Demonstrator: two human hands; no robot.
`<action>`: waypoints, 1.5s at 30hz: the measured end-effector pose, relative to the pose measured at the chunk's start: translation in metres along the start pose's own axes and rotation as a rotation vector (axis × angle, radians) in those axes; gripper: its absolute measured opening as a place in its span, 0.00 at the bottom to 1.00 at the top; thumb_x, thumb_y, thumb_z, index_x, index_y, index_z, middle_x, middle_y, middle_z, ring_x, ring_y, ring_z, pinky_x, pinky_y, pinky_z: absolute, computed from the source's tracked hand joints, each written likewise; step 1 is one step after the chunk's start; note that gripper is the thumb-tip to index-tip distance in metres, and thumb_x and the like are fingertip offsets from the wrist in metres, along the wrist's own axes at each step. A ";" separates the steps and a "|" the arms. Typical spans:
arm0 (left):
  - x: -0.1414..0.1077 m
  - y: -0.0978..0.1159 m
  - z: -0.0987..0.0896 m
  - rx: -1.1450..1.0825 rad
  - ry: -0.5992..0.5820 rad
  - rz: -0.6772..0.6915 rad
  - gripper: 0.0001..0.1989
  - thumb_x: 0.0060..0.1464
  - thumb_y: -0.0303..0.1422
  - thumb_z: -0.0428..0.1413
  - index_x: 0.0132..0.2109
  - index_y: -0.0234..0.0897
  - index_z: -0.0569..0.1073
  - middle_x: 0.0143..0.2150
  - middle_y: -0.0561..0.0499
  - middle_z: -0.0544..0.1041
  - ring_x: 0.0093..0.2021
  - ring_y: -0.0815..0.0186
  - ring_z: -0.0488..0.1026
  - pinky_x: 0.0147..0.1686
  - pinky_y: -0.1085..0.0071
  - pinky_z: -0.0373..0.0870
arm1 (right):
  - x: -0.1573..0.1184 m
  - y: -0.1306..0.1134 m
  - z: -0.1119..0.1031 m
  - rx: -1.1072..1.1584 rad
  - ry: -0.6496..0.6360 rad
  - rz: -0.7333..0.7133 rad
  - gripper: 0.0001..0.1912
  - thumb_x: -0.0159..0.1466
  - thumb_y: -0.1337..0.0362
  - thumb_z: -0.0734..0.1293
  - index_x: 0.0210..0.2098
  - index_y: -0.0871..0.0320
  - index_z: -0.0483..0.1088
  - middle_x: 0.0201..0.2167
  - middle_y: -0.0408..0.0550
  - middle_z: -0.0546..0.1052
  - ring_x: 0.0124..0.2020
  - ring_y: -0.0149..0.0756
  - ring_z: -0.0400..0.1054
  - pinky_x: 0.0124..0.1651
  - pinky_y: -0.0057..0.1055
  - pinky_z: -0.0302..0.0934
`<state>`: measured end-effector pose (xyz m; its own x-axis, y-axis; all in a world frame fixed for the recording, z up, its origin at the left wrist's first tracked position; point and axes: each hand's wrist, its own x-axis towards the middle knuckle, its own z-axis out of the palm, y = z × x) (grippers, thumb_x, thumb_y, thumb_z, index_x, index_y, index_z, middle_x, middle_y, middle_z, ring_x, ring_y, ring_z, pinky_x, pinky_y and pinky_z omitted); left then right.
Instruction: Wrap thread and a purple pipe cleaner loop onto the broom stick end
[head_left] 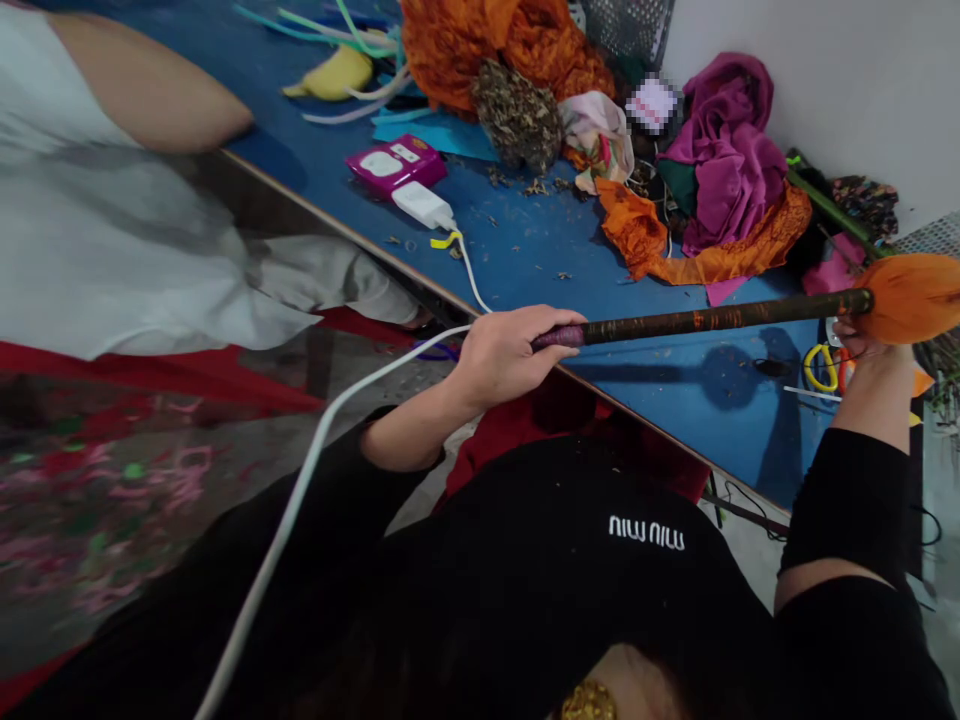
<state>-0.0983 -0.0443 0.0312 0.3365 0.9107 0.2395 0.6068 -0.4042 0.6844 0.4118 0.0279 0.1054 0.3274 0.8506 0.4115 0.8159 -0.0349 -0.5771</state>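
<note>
My left hand (504, 352) is closed round the purple-wrapped end of a long dark stem (675, 324), at the table's near edge. The stem runs almost level to the right, streaked with orange along its length. At its far end sits a rounded orange cloth flower head (916, 298). Just under that head is my right hand (874, 345), its fingers closed at the stem and partly hidden by it and the flower head. Below the stem, close to my right hand, lie scissors with a yellow handle (820, 368) on the blue table (525, 262).
Orange cloth (495, 45), dried plant matter (517, 115) and magenta cloth (731, 150) are heaped along the back. A purple socket box (397, 165) holds a white plug; its white cable (315, 450) crosses in front of me. Another person's arm (161, 80) reaches in at the left.
</note>
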 end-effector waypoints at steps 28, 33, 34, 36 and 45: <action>0.041 0.043 0.051 -0.257 -0.071 -0.199 0.20 0.56 0.29 0.61 0.55 0.42 0.84 0.53 0.49 0.87 0.53 0.55 0.83 0.54 0.63 0.75 | -0.225 -0.170 0.127 0.985 -0.262 -0.262 0.16 0.74 0.51 0.64 0.34 0.51 0.76 0.31 0.45 0.77 0.38 0.38 0.77 0.48 0.41 0.72; 0.036 0.046 0.057 -0.121 -0.095 -0.264 0.23 0.57 0.30 0.62 0.59 0.44 0.79 0.51 0.51 0.87 0.54 0.55 0.83 0.53 0.64 0.75 | -0.240 -0.172 0.142 0.938 -0.253 -0.031 0.19 0.74 0.53 0.66 0.30 0.55 0.72 0.26 0.40 0.73 0.25 0.26 0.64 0.30 0.28 0.60; 0.035 0.047 0.058 -0.102 -0.094 -0.266 0.24 0.58 0.30 0.61 0.61 0.44 0.78 0.52 0.51 0.87 0.55 0.55 0.83 0.53 0.64 0.75 | -0.243 -0.173 0.141 0.888 -0.238 -0.043 0.19 0.74 0.54 0.66 0.30 0.56 0.72 0.26 0.41 0.73 0.27 0.27 0.65 0.32 0.27 0.61; 0.034 0.050 0.059 -0.075 -0.106 -0.264 0.24 0.59 0.29 0.60 0.63 0.43 0.75 0.53 0.51 0.87 0.56 0.55 0.83 0.53 0.65 0.75 | -0.247 -0.175 0.136 0.810 -0.214 -0.111 0.18 0.75 0.57 0.65 0.29 0.56 0.71 0.26 0.40 0.73 0.28 0.27 0.67 0.34 0.27 0.62; 0.037 0.046 0.066 -0.095 -0.195 -0.300 0.21 0.60 0.29 0.62 0.60 0.41 0.76 0.55 0.49 0.86 0.58 0.56 0.81 0.55 0.64 0.73 | -0.260 -0.176 0.130 0.668 -0.194 -0.231 0.16 0.75 0.62 0.63 0.30 0.55 0.70 0.26 0.40 0.74 0.28 0.28 0.66 0.34 0.29 0.62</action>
<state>-0.0103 -0.0352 0.0259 0.2906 0.9504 -0.1111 0.6325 -0.1037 0.7676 0.1212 -0.1188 0.0079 0.0413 0.8771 0.4786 0.3692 0.4317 -0.8230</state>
